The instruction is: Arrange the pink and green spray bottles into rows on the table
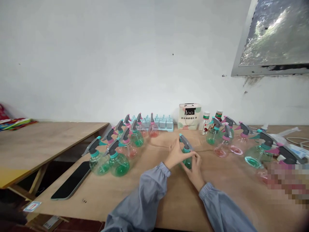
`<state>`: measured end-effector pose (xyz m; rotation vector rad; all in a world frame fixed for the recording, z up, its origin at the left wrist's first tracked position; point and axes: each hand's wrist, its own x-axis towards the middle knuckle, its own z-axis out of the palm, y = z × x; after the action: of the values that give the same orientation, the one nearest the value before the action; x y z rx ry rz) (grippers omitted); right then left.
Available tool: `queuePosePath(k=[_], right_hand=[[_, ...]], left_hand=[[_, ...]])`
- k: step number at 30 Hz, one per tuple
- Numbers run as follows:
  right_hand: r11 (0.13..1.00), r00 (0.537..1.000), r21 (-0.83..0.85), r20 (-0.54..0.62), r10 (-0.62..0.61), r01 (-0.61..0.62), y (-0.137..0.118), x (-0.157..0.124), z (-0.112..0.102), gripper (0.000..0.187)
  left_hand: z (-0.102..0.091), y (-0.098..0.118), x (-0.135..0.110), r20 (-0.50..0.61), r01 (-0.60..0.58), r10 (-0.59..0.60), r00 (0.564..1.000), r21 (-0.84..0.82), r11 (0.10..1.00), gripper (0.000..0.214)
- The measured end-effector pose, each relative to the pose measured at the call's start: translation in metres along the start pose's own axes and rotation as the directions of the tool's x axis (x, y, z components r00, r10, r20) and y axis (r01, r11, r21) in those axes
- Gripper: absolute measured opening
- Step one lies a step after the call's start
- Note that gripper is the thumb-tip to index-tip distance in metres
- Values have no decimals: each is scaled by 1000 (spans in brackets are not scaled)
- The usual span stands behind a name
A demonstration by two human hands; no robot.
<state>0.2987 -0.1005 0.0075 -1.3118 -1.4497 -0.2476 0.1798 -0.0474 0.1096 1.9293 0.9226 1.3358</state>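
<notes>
Brn table (151, 161) w/ grn/pink spray btls (119, 166), blk phone (71, 181), bag (189, 118) at bk.

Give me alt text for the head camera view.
A person's left hand and right hand hold a green spray bottle at a brown table. More green and pink spray bottles stand to either side; a dark phone lies at left.

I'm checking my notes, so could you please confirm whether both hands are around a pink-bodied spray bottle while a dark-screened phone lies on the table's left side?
Not quite: the head view shows that the spray bottle the left hand and right hand are around is green-bodied, not pink. The dark-screened phone does lie on the table's left side.
</notes>
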Motion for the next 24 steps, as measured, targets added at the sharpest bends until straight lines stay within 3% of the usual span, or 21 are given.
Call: queuePosePath(k=[2, 4, 6, 8, 9, 11, 16, 20, 24], right_hand=[[991, 988, -23, 90, -129, 132, -8, -3, 0, 69], [960, 945, -27, 188, -269, 279, -9, 4, -10, 62], [941, 937, -55, 132, -324, 334, 0, 18, -28, 55], [967, 960, -117, -141, -240, 225, 21, 39, -49, 53], [981, 934, -137, -311, -175, 138, 36, 49, -59, 58], [983, 873, -183, -484, -65, -28, 69, 66, -74, 69], [935, 847, -233, -519, 114, -269, 128, 84, -83, 93], [908, 837, -228, -511, 197, -353, 141, 83, -77, 107], [903, 853, -197, -452, 263, -382, 150, 81, -74, 114]], left_hand=[[1, 3, -7, -63, 53, -54, 997, -30, 998, 73], [-10, 0, -5, -85, 77, -91, 992, -150, 986, 56], [-28, -6, -1, -72, 84, -109, 991, -284, 955, 44], [-48, -11, 1, -34, 118, -143, 989, -395, 911, 39], [-56, -12, 1, -13, 143, -166, 986, -448, 883, 37], [-69, -12, -2, 30, 187, -205, 978, -557, 810, 35], [-74, 0, -8, 85, 249, -272, 959, -713, 655, 31], [-73, 6, -9, 64, 281, -339, 938, -711, 644, 33], [-74, 8, -11, 163, 291, -257, 953, -740, 606, 34]])
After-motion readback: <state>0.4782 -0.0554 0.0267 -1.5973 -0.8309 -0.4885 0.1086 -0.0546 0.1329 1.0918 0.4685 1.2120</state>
